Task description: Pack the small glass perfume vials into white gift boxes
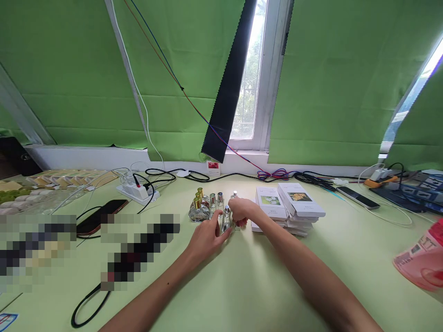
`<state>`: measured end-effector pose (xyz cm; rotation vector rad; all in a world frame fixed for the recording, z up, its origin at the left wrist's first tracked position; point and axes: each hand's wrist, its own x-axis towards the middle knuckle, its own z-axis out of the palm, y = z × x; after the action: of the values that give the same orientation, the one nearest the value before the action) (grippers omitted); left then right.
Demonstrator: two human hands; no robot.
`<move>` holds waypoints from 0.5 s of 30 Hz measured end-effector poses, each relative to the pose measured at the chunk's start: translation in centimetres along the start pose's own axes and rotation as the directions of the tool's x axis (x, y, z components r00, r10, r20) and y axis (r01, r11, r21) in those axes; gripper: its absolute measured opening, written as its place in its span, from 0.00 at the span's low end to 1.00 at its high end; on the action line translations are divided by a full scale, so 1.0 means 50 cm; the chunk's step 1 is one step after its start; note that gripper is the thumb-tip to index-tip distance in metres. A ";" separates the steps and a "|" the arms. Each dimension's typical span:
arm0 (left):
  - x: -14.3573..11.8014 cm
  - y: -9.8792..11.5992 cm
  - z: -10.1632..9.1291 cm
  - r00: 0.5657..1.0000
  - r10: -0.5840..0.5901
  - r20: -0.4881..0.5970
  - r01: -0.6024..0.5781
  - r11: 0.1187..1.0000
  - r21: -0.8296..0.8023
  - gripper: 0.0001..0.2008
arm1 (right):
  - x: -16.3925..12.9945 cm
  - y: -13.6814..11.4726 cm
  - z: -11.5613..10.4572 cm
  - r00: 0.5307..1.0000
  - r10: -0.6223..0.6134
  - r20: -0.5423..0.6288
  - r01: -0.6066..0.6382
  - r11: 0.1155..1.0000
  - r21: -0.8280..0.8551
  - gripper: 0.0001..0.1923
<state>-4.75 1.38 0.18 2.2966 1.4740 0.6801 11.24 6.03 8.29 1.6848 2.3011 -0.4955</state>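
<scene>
No text, brand or number can be read at this resolution. Small printed lines are seen beneath the pictures on the white boxes [300, 199] stacked on the desk [249, 286], but the characters are too small to be made out. A printed label with barcode-like marks is borne by the pink packet [420, 260] at the right edge; it is likewise illegible. A red sticker [213, 165] under the window is blurred.

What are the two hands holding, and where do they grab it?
Both hands meet on one small clear bottle: the left hand at its lower body, the right hand closed near its silver cap. How firm the grip is cannot be told.
</scene>
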 end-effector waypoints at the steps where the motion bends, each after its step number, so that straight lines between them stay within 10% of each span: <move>1: 0.000 0.000 0.000 1.000 0.000 0.001 0.000 1.000 -0.001 0.27 | -0.001 0.000 0.000 1.000 0.001 0.001 -0.001 1.000 0.002 0.10; 15: 0.001 -0.001 0.001 1.000 0.001 0.003 -0.001 1.000 0.007 0.27 | -0.014 -0.004 -0.008 1.000 0.023 -0.016 -0.023 1.000 0.001 0.12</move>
<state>-4.73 1.43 0.13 2.3031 1.4762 0.6731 11.26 5.53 8.97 1.7200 2.2903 -0.4802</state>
